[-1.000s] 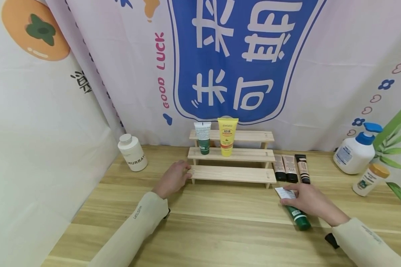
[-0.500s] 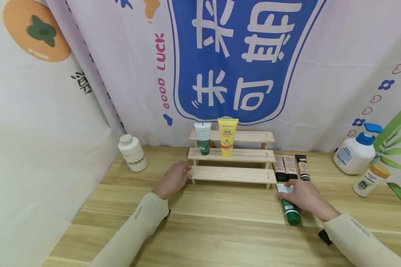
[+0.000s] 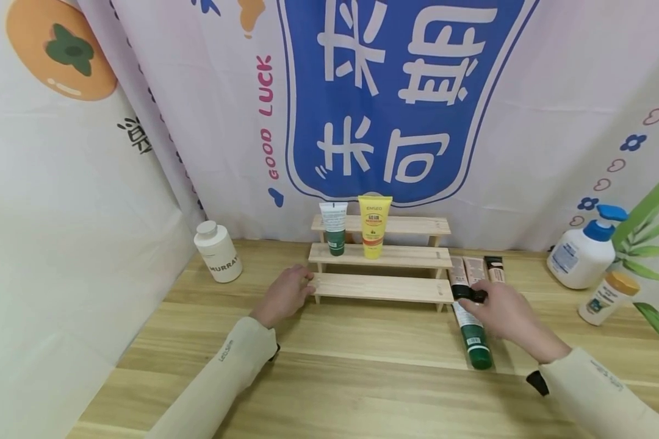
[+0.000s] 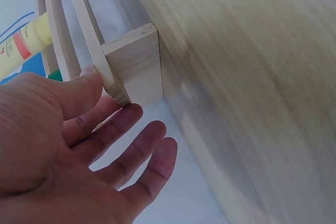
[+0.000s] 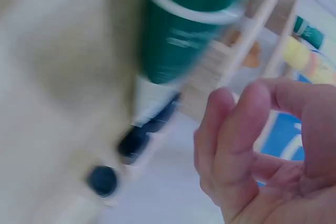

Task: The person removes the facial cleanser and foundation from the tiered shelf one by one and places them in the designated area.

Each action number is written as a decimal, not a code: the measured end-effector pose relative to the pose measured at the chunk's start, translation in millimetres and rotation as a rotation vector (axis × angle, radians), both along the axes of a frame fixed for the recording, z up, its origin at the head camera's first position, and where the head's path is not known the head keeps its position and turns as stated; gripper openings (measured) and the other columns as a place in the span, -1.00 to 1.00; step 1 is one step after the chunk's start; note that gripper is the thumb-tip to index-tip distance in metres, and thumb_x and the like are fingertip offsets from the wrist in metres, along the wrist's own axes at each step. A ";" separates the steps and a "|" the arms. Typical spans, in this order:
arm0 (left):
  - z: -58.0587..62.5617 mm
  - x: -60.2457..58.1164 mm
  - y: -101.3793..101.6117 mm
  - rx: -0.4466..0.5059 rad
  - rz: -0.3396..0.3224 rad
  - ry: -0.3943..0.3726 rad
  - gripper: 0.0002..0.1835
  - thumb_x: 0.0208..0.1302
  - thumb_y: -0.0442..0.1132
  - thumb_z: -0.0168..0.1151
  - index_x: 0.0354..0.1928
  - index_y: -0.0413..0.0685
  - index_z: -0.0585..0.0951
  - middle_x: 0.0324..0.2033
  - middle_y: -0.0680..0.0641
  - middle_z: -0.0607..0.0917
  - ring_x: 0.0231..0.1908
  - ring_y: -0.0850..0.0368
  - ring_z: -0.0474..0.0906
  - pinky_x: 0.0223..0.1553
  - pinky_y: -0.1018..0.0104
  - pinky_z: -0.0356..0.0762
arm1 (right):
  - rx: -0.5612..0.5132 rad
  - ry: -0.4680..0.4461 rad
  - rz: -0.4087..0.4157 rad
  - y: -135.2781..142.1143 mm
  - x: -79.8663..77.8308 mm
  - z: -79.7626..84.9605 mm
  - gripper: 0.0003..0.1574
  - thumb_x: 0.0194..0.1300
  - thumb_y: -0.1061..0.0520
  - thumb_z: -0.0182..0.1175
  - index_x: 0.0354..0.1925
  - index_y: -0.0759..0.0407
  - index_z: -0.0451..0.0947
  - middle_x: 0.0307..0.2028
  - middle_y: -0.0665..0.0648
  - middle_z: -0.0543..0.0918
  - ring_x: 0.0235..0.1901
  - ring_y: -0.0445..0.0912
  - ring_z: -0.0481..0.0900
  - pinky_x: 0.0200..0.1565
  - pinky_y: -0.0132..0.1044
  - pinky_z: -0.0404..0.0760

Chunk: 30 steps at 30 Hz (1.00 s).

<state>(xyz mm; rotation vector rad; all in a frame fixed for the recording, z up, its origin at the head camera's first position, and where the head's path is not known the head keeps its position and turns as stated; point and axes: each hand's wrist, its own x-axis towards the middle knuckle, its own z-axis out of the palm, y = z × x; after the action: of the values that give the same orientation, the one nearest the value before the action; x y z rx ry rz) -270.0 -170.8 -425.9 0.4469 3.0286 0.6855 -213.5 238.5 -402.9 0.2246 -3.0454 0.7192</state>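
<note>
My left hand [image 3: 285, 296] pinches the left end of the lowest board of a three-tier wooden stand [image 3: 384, 288], thumb on top in the left wrist view. On the middle tier stand a white-and-green tube [image 3: 334, 228] and a yellow tube [image 3: 373, 227]. A second green tube [image 3: 476, 347] with a white upper end lies on the table right of the stand. Above it my right hand [image 3: 507, 314] reaches over the black caps of two pink tubes [image 3: 458, 272], thumb and finger apart, holding nothing. A dark-ended tube [image 3: 495, 267] beside them is partly hidden by the hand.
A white bottle [image 3: 218, 251] stands at the back left. At the right are a white pump bottle [image 3: 579, 259] with a blue top, a small bottle [image 3: 606, 299] with an orange cap, and green leaves [image 3: 650, 231]. A printed curtain [image 3: 527, 158] hangs behind the table.
My right hand set the green tube straighter beside the stand, let go of it, and moved up to the black-capped tubes. The left hand stays on the stand.
</note>
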 end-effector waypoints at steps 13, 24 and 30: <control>-0.6 1.8 -2.4 0.024 -0.009 0.008 -0.69 0.30 -0.22 0.22 0.03 -0.20 0.56 0.00 -0.13 0.54 0.09 -0.08 0.41 0.14 0.09 0.36 | -0.187 0.423 0.272 -64.7 -40.2 60.7 -0.29 0.26 0.08 0.26 0.32 0.09 0.27 0.07 0.21 0.45 -0.09 0.08 0.54 -0.16 -0.05 0.61; -2.0 1.4 -1.1 0.018 -0.008 0.019 -0.69 0.30 -0.21 0.22 0.03 -0.19 0.56 -0.01 -0.12 0.55 0.07 -0.07 0.42 0.12 0.09 0.39 | -0.267 0.452 0.288 -121.8 -71.0 68.8 0.05 0.18 0.16 0.34 0.47 -0.03 -0.02 0.12 0.25 0.31 0.01 0.05 0.38 -0.07 -0.08 0.54; -3.6 0.2 -0.6 0.013 0.006 0.023 -0.70 0.29 -0.21 0.23 0.02 -0.17 0.56 -0.02 -0.11 0.55 0.05 -0.06 0.43 0.09 0.10 0.40 | -0.291 0.441 0.225 -134.5 -78.4 67.3 -0.09 0.18 0.16 0.34 0.39 0.06 0.12 0.08 0.22 0.36 0.01 0.05 0.43 -0.04 -0.03 0.53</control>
<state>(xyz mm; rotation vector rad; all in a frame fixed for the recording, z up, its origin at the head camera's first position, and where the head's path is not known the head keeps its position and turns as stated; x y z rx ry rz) -269.8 -171.5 -429.4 0.4487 3.0501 0.7052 -291.9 104.0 -335.6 0.6326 -2.4895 0.9618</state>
